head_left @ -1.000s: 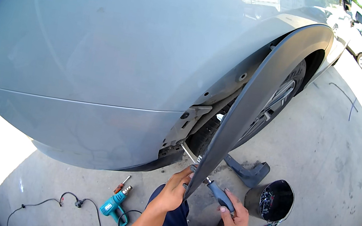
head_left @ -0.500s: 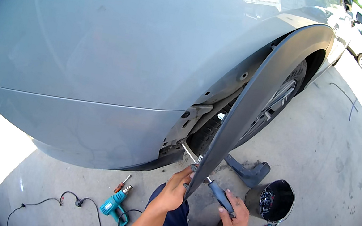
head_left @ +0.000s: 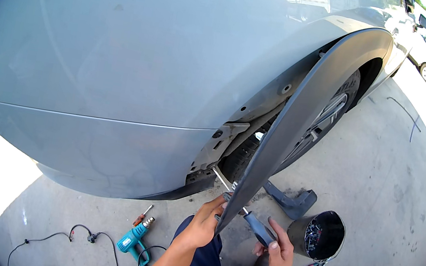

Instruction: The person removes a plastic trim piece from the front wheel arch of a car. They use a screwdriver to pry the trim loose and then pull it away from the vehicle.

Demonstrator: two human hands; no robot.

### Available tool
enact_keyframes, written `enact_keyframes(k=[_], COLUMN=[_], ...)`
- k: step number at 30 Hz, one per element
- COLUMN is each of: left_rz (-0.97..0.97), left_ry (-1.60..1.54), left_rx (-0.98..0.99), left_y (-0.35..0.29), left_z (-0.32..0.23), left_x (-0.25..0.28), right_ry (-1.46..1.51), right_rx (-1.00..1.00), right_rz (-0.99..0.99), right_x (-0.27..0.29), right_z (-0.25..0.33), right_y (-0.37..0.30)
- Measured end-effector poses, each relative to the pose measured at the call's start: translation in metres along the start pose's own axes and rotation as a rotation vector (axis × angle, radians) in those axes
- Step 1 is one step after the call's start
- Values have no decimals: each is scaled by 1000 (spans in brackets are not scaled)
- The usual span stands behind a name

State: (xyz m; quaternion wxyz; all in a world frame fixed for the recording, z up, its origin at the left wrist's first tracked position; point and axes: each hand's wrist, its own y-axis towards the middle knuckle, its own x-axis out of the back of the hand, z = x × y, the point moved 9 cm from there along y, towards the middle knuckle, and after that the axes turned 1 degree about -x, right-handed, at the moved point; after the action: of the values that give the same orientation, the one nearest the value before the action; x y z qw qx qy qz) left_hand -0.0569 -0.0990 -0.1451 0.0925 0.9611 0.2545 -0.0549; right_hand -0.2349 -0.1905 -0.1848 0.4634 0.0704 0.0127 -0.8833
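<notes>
A dark grey wheel arch trim [head_left: 279,138] stands partly away from the pale car body [head_left: 125,51], its lower end close to me. My left hand [head_left: 203,224] is closed around that lower end, with some fingertips hidden behind it. On the right side of the trim, my right hand [head_left: 278,251] is loosely curled at the butt of a screwdriver [head_left: 259,229] with a blue-grey handle. Its index finger is raised off the handle. The metal shaft passes behind the trim and reaches the bumper's corner beside the wheel opening.
Right of my knees stands a black bucket [head_left: 328,237] of small fasteners. A black mudguard [head_left: 291,201] lies near it. At left on the concrete are a teal heat gun [head_left: 134,241], its black cord [head_left: 113,243] and a small screwdriver [head_left: 143,215]. The car's wheel [head_left: 321,123] is behind the trim.
My right hand's fingers have shifted on the screwdriver handle: the index finger has lifted and other fingertips now show below the handle. The left hand and trim have barely moved.
</notes>
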Motion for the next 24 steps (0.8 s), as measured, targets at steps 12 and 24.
enact_keyframes(k=[12,24], left_rz=[3,-54], left_ry=[-21,-79], left_rx=[-8,-39], left_y=[-1,5], left_z=[-3,-2], left_x=[0,-1], right_ry=[-168,87], right_rx=[108,-156], right_rz=[14,-33], right_x=[4,10], right_z=[7,-6], right_y=[2,-3])
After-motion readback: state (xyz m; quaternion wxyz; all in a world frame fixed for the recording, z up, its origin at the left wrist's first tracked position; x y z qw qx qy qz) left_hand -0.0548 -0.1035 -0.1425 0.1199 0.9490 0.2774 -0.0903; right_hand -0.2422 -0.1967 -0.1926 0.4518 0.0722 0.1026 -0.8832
